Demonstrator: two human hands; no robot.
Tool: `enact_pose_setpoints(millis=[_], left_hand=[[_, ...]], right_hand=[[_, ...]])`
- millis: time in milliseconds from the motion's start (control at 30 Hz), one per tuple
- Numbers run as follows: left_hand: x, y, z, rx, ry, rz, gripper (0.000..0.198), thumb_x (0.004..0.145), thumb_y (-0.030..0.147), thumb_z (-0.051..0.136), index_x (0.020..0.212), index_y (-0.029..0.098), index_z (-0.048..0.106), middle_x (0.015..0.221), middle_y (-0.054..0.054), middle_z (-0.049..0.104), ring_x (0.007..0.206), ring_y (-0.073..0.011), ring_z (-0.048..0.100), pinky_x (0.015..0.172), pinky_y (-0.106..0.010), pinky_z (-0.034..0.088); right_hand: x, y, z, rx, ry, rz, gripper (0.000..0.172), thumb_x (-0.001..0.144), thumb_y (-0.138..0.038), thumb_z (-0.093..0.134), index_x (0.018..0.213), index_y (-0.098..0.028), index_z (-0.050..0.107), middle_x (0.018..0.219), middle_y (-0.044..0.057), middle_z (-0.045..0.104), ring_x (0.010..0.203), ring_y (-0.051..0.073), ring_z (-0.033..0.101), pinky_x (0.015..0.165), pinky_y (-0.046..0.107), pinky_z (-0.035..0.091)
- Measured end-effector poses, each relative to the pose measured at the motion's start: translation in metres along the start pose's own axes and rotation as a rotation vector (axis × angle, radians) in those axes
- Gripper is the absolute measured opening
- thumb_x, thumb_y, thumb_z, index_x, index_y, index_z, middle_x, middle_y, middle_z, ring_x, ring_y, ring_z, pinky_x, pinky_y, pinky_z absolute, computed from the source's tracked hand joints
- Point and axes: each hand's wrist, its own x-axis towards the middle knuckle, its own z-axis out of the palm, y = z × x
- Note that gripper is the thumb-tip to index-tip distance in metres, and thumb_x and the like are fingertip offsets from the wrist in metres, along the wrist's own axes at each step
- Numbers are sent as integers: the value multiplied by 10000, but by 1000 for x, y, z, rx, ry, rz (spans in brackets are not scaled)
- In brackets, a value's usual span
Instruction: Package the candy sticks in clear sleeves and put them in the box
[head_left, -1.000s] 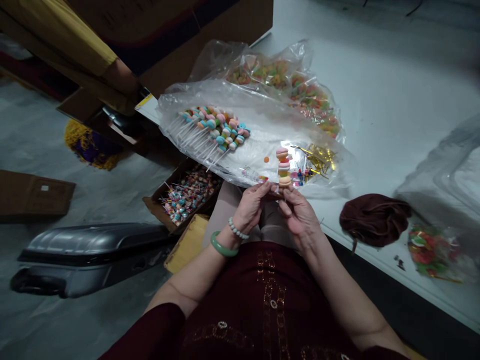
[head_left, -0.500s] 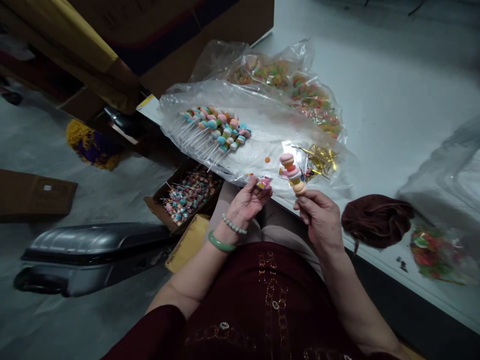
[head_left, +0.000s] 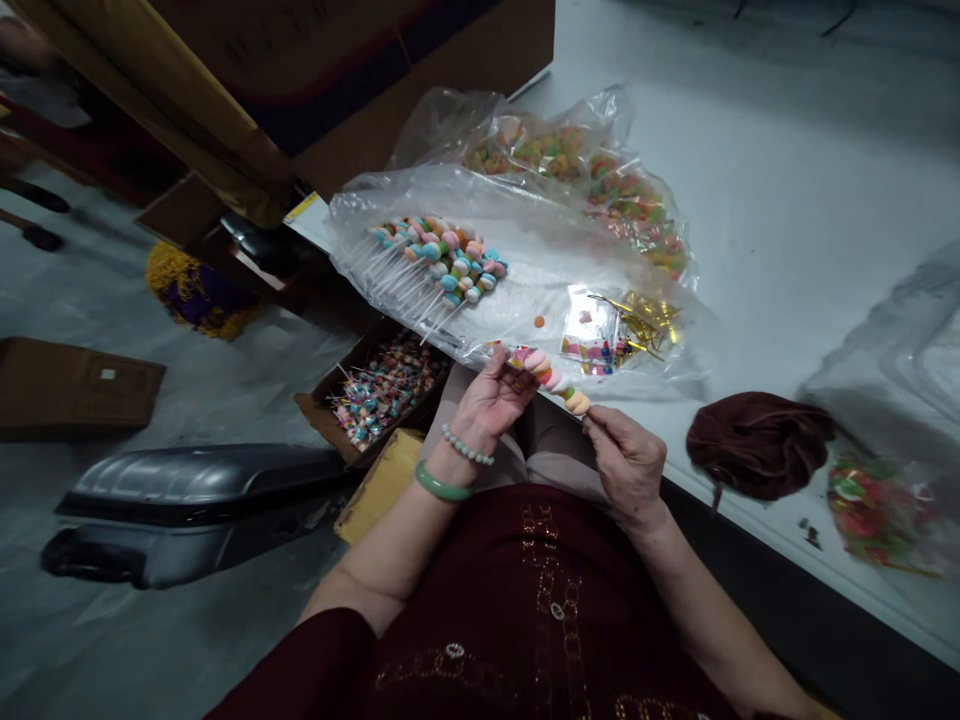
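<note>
A candy skewer (head_left: pixel 556 381) of rounded, matte pieces is held between the hands, its stick pinched in the right hand's (head_left: pixel 628 462) closed fingertips. A glossy printed wrapper (head_left: pixel 517 356) is gripped by the left hand's (head_left: pixel 496 402) thumb and half-curled fingers. Small sticked sweets (head_left: pixel 386 388) are heaped in a cardboard box (head_left: pixel 316 420); the large carton's (head_left: pixel 420 95) lettering cannot be read.

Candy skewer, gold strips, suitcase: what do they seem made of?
Candy skewer: probably soft gummy or marshmallow, matte, in rounded pastel pieces.
Gold strips: perhaps foil or metallic plastic, shiny, with bright glints.
Suitcase: likely hard plastic, semi-gloss grey, with highlights along its stiff shell.
</note>
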Motion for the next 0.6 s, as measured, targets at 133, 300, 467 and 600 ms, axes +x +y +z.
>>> enact_pose_setpoints(millis=[133, 300, 467, 600], left_hand=[[-3, 3, 4, -47, 48, -51, 318, 935, 403, 531, 810, 143, 667, 730, -32, 697, 694, -143, 658, 788, -322, 549], [0, 3, 2, -37, 55, -46, 302, 944, 368, 525, 819, 134, 668, 765, -54, 714, 705, -148, 673, 820, -336, 553], [0, 0, 2, 17, 70, 35, 239, 895, 308, 615, 727, 139, 631, 692, -38, 688, 668, -148, 668, 823, -352, 557], [1, -3, 4, 63, 62, 238, 142, 831, 226, 691, 734, 137, 637, 698, -19, 681, 673, -138, 667, 783, -318, 554]], right_hand=[[1, 2, 1, 1, -4, 45, 151, 882, -227, 595, 943, -218, 734, 834, 23, 716, 752, 161, 647, 724, 282, 489], [6, -1, 0, 79, -45, 214, 116, 855, -240, 614, 846, -213, 726, 664, -22, 646, 618, 135, 597, 608, 246, 456], [4, 4, 1, -49, -19, 103, 140, 878, -230, 590, 904, -217, 727, 723, -4, 680, 652, 141, 621, 636, 244, 467], [0, 5, 1, -377, 17, -179, 218, 909, -178, 536, 1013, -194, 727, 804, 51, 723, 710, 156, 652, 672, 248, 461]])
